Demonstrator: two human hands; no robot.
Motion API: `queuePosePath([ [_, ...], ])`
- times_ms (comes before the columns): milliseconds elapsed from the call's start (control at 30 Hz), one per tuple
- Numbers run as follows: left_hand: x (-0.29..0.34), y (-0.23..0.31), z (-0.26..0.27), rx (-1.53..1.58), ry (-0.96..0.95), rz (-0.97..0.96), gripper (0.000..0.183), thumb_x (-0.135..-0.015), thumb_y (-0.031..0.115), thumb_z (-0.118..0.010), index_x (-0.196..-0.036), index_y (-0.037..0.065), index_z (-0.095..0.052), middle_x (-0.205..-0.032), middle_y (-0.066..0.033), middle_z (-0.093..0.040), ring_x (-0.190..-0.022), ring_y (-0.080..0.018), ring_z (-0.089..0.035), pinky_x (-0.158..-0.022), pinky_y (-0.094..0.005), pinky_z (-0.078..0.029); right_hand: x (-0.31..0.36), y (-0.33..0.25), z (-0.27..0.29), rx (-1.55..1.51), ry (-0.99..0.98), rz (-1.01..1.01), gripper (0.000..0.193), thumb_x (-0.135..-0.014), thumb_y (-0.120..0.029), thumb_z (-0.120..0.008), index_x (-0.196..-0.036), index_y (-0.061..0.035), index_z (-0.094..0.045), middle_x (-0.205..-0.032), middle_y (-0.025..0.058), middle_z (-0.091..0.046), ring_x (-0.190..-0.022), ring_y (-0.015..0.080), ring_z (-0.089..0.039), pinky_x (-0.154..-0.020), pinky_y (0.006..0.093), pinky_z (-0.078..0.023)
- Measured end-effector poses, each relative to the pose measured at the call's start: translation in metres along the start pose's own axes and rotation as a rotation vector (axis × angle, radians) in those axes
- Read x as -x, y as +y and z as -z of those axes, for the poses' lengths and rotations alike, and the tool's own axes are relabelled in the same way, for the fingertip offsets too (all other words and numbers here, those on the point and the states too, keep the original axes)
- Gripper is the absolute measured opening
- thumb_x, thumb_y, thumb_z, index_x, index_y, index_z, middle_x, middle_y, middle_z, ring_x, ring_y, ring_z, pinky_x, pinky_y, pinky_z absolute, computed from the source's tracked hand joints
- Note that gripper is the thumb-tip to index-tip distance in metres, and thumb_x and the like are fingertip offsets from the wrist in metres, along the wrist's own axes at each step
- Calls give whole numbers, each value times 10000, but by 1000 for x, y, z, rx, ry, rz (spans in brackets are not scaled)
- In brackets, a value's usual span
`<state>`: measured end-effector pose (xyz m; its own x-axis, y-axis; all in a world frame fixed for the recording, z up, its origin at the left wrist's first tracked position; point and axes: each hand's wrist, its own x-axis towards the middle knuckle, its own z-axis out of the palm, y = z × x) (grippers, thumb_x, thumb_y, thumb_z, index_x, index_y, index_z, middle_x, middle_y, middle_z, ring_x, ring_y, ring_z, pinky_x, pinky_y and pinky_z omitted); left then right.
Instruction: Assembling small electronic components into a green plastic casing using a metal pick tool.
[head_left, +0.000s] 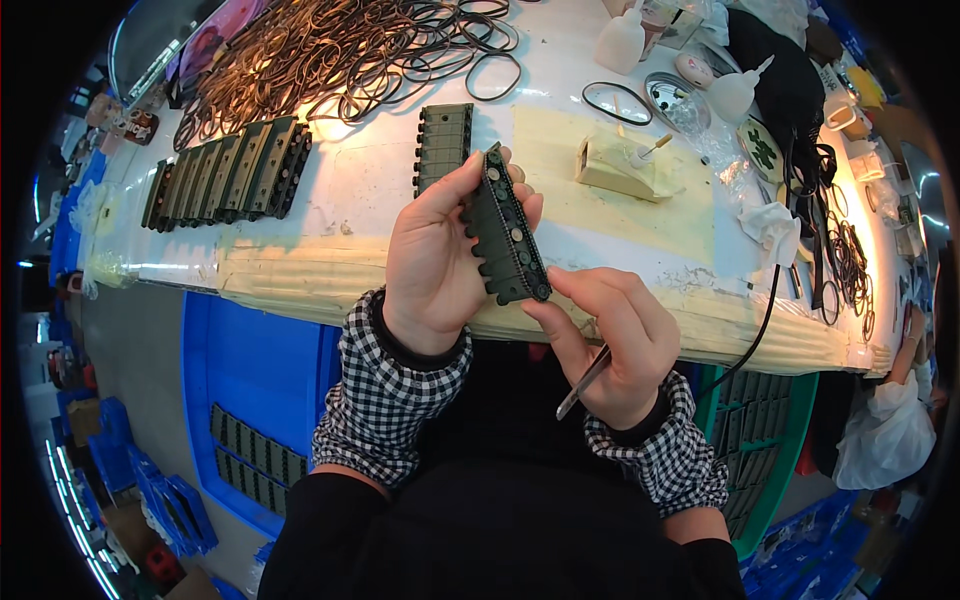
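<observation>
Both hands meet: left hand (432, 262) clamps a dark green ribbed plastic block (508, 230), right hand (612, 340) pinches metal tweezers (584, 381) and touches the block's lower end.

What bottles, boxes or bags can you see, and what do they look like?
White squeeze bottle: far table edge, plain, squat.
Nozzle bottle: right of it, white, pointed tip.
Cream box: mid-table, small block.
White plastic bag: lower right, crumpled.
Blue bin: below the table, left.
No screens visible.

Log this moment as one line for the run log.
left hand: grips dark green ridged part | right hand: fingertip on part's lower end, holds metal tweezers | bench: row of like parts
</observation>
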<state>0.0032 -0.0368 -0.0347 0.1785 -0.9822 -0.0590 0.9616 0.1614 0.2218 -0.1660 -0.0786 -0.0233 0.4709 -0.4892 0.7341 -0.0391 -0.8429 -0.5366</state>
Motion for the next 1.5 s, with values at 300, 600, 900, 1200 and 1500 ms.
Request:
queuePosePath([
  [300,-1,-1,-3,24,3,15,217,-991,176,-478,-1042,-16,-566,-921,-108,-636,-871,-197,-655,-878,-359,-560,5,3,6,119,-43,71,294,-702,-144,-811,-946,-29,-695,-784,75,-658,-564,198,-603,-492,277,-462],
  [600,8,-4,-16,-217,58,-97,234,-933,195,-527,-1043,-4,-580,-946,-107,-633,-890,-211,-641,-870,-393,-548,-1,0,9,49,-59,-4,294,-703,-133,-811,-934,-11,-678,-761,90,-632,-598,223,-614,-508,299,-479],
  [900,15,-10,-21,-420,-55,-193,253,-886,192,-520,-1093,46,-525,-939,-110,-548,-873,-225,-549,-800,-373,-499,-10,-15,22,4,-86,-131,238,-713,-64,-781,-917,-10,-672,-774,112,-631,-604,232,-619,-505,298,-480],
  [1200,20,-12,-24,-693,-98,-289,185,-849,199,-541,-949,62,-470,-893,-104,-539,-819,-200,-550,-789,-349,-488,-14,-22,22,-43,-89,-142,214,-720,-34,-765,-913,-15,-675,-787,102,-637,-623,227,-634,-523,290,-493],
  [1500,25,-25,-30,-1080,-206,-487,195,-823,147,-602,-895,33,-461,-889,-125,-574,-792,-138,-536,-748,-276,-464,-26,-28,24,-256,-76,-380,111,-772,-18,-731,-864,-16,-669,-761,50,-632,-487,89,-467,-446,226,-359],
])
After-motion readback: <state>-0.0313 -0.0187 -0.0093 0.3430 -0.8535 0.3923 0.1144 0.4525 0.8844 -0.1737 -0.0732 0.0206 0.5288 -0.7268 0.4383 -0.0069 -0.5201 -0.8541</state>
